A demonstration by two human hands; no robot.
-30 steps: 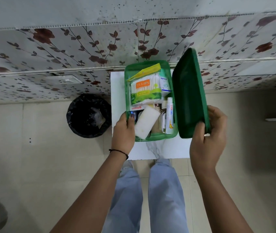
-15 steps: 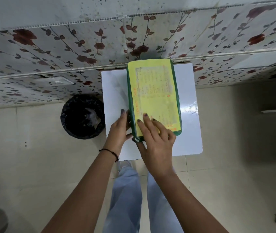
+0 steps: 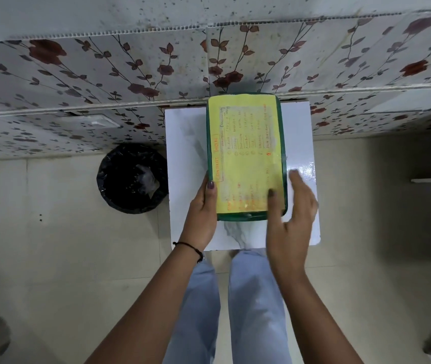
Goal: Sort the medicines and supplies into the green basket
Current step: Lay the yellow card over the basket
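Observation:
The green basket [image 3: 282,122] stands on the small white table [image 3: 185,143] with its lid on. A yellow handwritten sheet [image 3: 245,153] covers the lid, so the medicines inside are hidden. My left hand [image 3: 202,208] rests against the basket's near left corner, thumb on the lid's edge. My right hand [image 3: 291,206] is at the near right corner, thumb on the lid, the other fingers spread and blurred beside the basket's right side.
A black-lined waste bin [image 3: 133,178] stands on the floor left of the table. A floral-patterned wall [image 3: 104,74] runs directly behind the table. My legs in light blue trousers [image 3: 235,298] are at the table's near edge.
One second ago the basket was open and the lid was in my right hand. The lid is now on the basket, and my right hand has slid from its near left to its right corner.

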